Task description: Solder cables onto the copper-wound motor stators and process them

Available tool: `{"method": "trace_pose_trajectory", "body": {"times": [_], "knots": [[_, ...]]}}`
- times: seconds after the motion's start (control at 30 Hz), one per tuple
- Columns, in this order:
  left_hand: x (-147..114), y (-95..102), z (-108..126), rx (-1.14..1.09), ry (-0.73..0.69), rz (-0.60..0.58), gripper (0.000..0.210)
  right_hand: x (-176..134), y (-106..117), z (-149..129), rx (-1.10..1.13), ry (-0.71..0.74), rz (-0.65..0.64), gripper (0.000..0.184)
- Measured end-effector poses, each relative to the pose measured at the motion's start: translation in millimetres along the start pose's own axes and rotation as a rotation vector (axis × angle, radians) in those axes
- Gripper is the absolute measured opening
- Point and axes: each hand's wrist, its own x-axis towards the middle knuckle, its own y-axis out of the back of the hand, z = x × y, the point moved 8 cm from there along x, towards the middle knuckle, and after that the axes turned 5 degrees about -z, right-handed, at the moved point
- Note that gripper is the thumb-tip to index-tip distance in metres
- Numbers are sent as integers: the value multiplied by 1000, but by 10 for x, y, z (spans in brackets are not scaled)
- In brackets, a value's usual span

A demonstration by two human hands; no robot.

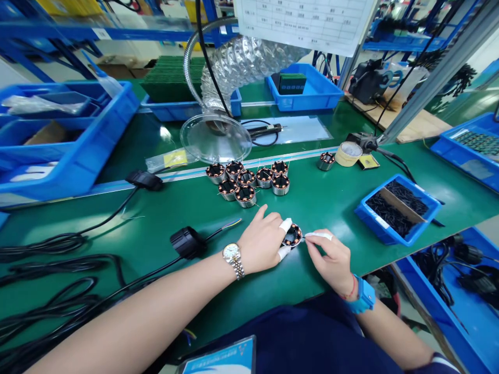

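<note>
My left hand [266,240], with white covers on its fingertips, grips a motor stator [292,237], a metal ring with copper coils inside. At the ring's right side, my right hand [329,259] pinches something thin, likely a wire end; it is too small to make out. Behind my left hand stands a group of several similar stators [246,179] with fine wires sticking out. A single stator [326,161] sits apart, farther right. Left of my wrist lies a black round cap [187,242] on a cable with coloured wire ends [232,224].
A blue divided bin [398,210] of short black tubes stands at the right. A clear extraction hood [217,140] hangs behind the stators. Black cables [58,270] coil at the left. A tape roll [348,154] and a soldering iron [268,130] lie farther back.
</note>
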Motion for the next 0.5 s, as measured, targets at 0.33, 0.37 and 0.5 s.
{"method": "trace_pose_trajectory", "body": {"times": [0.33,0.37,0.5], "knots": [[15,-36,4,-22,-35,-24,41,-79,-232,-51,-242,158,-114,50],[18,-37,8,-25,-41,-27,40,-65,-240,-51,-248,159,-124,52],[21,-23,6,-31,-42,-14,37,-14,-211,-19,-213,117,-164,52]]}}
